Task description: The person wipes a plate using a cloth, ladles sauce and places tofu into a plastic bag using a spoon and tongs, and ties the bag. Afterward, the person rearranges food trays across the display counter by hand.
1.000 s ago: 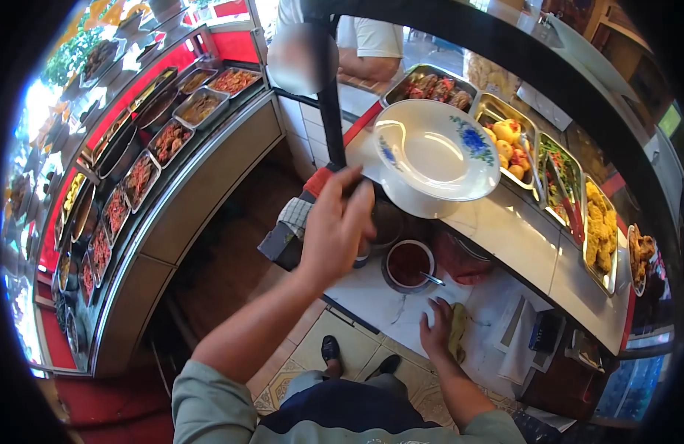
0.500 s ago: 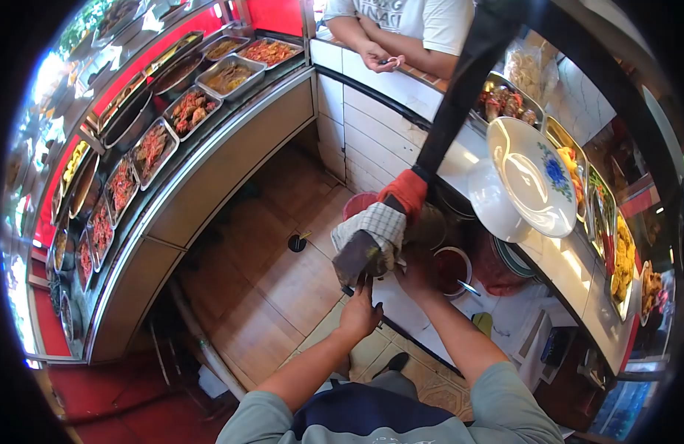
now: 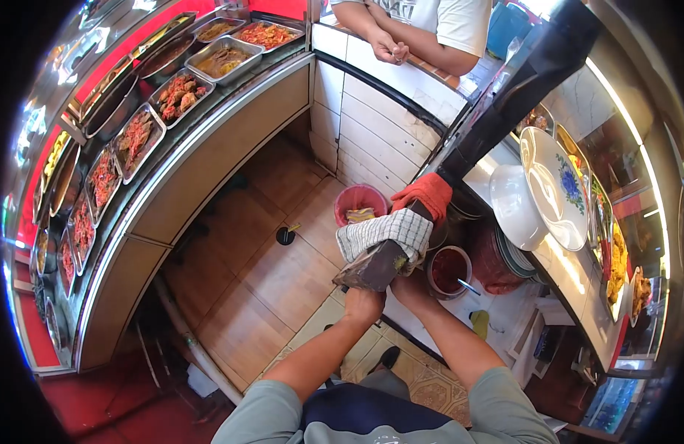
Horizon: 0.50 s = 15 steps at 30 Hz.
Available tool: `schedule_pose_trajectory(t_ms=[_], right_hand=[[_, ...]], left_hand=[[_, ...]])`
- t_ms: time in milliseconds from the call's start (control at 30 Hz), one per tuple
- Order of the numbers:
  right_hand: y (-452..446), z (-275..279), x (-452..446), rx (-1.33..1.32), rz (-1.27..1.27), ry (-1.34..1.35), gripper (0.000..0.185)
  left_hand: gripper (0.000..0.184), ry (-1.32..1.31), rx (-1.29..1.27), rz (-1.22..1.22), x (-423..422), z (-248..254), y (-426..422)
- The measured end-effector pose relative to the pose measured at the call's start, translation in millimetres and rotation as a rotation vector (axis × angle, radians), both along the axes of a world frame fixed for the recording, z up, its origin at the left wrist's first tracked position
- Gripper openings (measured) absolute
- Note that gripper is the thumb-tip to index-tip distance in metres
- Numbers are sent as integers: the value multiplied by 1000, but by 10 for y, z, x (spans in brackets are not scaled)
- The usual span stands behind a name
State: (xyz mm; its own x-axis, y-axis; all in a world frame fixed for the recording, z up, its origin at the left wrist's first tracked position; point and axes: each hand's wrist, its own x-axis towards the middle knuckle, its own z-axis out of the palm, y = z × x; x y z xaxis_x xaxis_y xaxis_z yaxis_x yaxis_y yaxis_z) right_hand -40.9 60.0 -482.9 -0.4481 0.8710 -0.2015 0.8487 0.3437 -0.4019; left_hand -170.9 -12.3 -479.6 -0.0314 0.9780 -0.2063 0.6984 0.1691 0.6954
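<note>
My left hand (image 3: 365, 304) is below the near edge of a dark, worn wooden block (image 3: 373, 268), and its fingers are hidden underneath. Close beside it, my right hand (image 3: 411, 289) also disappears under the block; what either hand holds does not show. A checked cloth (image 3: 383, 233) lies draped over the block, and an orange-red cloth (image 3: 425, 195) is wrapped behind it at the foot of a black post (image 3: 497, 111). To the right of my right hand sits a bowl of red sauce (image 3: 449, 271) with a utensil handle sticking out.
A pink bucket (image 3: 362, 201) stands beyond the cloths. Stacked plates (image 3: 511, 255) and a large white dish (image 3: 555, 189) are at right. Metal trays of food (image 3: 183, 96) line the left counter (image 3: 186, 159). Across the tiled counter, another person's hands (image 3: 390, 50) rest together.
My left hand has moved from the block's front edge, where its fingers showed, to beneath it beside my right hand. The view has shifted, revealing more of the pink bucket.
</note>
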Motion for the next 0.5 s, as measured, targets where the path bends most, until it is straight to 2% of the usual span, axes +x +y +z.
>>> schedule_pose_trajectory(t_ms=[33, 67, 133, 200, 267, 333, 367, 433, 467, 500], right_hand=[[-9, 32, 0, 52, 7, 60, 22], [-22, 35, 19, 102, 14, 118, 23], [-22, -29, 95, 145, 62, 98, 25], [-36, 70, 96, 188, 99, 83, 28], [-71, 179, 77, 382, -208, 218, 35], [26, -30, 257, 345, -224, 116, 39], [78, -120, 332, 311, -241, 19, 43], [155, -63, 377, 277, -179, 2, 45], [189, -5, 369, 254, -137, -29, 47], [196, 67, 344, 248, -124, -24, 47]], left_hand=[[49, 5, 203, 70, 26, -117, 16], [49, -5, 201, 74, 22, -85, 47], [43, -46, 357, 197, 26, -17, 149], [39, -98, 343, 214, 51, -162, 160], [37, -142, 326, 238, 79, -274, 146], [38, -63, 387, 135, 53, -350, 92], [38, -50, 380, 151, 79, -473, 57], [39, -110, 328, 181, 224, -718, 65], [39, -99, 325, 199, 218, -585, 108], [40, -91, 430, 147, 198, -320, 160]])
